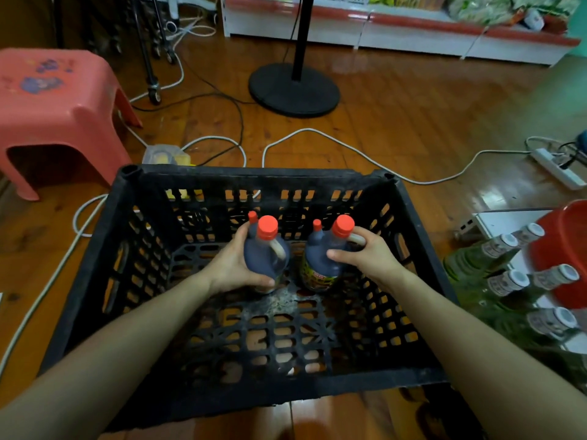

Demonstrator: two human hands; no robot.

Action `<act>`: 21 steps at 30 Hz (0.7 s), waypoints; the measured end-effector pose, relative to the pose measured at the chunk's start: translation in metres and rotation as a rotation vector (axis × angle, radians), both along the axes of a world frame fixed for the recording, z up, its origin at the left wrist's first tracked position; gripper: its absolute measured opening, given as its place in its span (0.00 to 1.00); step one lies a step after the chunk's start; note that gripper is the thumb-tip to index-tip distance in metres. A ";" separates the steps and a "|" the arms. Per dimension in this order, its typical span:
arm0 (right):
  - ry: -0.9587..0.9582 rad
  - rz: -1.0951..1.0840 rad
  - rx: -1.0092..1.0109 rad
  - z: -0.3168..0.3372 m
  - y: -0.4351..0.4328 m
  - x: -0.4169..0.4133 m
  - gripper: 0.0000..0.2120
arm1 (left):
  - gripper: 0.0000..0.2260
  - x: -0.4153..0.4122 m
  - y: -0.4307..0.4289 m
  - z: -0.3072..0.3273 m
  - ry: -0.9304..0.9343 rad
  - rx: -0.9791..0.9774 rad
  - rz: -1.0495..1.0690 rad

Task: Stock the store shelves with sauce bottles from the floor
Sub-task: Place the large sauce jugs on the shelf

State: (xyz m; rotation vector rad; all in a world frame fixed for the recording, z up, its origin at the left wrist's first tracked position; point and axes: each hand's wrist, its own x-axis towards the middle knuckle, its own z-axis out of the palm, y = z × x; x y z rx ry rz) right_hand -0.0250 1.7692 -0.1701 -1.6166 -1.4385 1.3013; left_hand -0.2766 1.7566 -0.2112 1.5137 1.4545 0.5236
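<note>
Crate (254, 173): black, slatted plastic, standing on the wooden floor (397, 122) directly below the camera, open at the top.
Left bottle (265, 252): dark sauce, red cap, side handle; inside the crate near the middle of its bottom.
Right bottle (338, 242): same kind, red cap, just beside the left bottle and apart from it.
Back bottles (314, 238): two more with smaller red caps, one just behind each held bottle, toward the crate's far wall.
Left hand (233, 265): reaches into the crate and grasps the left bottle, fingers wrapped round its body, thumb along the near side.
Right hand (371, 252): grasps the right bottle at its shoulder, fingers curled by the handle, thumb across the front.
Stool (54, 100): pink plastic, on the floor beyond the crate's far left corner.
Stand (293, 90): black round base with a pole, well beyond the crate's far edge.
Cables (317, 131): white and black, looping over the floor between crate and stand.
Power strip (556, 168): white, toward the floor's right edge.
Clear bottles (505, 282): white-capped, grouped right of the crate.
Basin (562, 249): red, just beside the clear bottles.
Shelf (381, 30): white with red trim, along the far side of the floor.
</note>
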 end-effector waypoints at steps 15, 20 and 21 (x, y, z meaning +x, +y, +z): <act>0.001 -0.090 0.056 0.094 -0.055 0.009 0.12 | 0.43 0.011 -0.046 0.129 0.032 0.052 0.253; 0.004 -0.149 0.094 0.217 -0.080 0.012 0.15 | 0.43 0.018 -0.066 0.258 0.053 0.072 0.313; 0.007 -0.151 0.097 0.243 -0.085 0.014 0.14 | 0.44 0.020 -0.069 0.287 0.061 0.078 0.320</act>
